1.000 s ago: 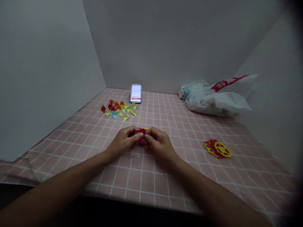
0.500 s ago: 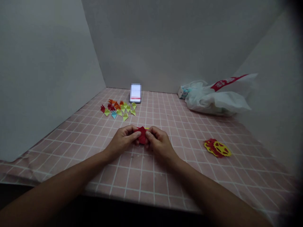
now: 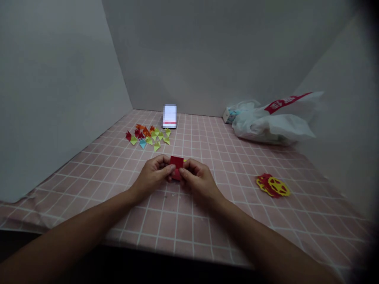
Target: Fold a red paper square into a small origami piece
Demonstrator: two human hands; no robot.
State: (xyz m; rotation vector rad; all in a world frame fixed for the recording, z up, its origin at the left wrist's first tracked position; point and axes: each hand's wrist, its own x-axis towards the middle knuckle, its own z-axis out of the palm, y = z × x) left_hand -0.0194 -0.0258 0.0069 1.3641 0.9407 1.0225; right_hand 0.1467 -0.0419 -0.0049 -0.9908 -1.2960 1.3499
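Note:
My left hand (image 3: 154, 176) and my right hand (image 3: 198, 178) meet over the middle of the pink checked tablecloth (image 3: 166, 221). Both pinch a small piece of red paper (image 3: 177, 165) between thumbs and fingertips; it stands up as a flat square above the fingers. A sliver of yellow paper (image 3: 184, 161) shows just behind my right fingers. Farther back on the left lies a pile of small folded paper pieces (image 3: 149, 136) in red, orange, yellow-green and blue.
A phone (image 3: 169, 116) with a lit screen stands against the back wall. A white plastic bag (image 3: 271, 120) and a small box (image 3: 229, 115) lie at the back right. Red and yellow paper cut-outs (image 3: 272, 185) lie on the right. Grey walls enclose the table on three sides.
The red paper has been turned and flattened between my fingers, from a crumpled lump to a star-like shape to an upright square. My hands stayed in place.

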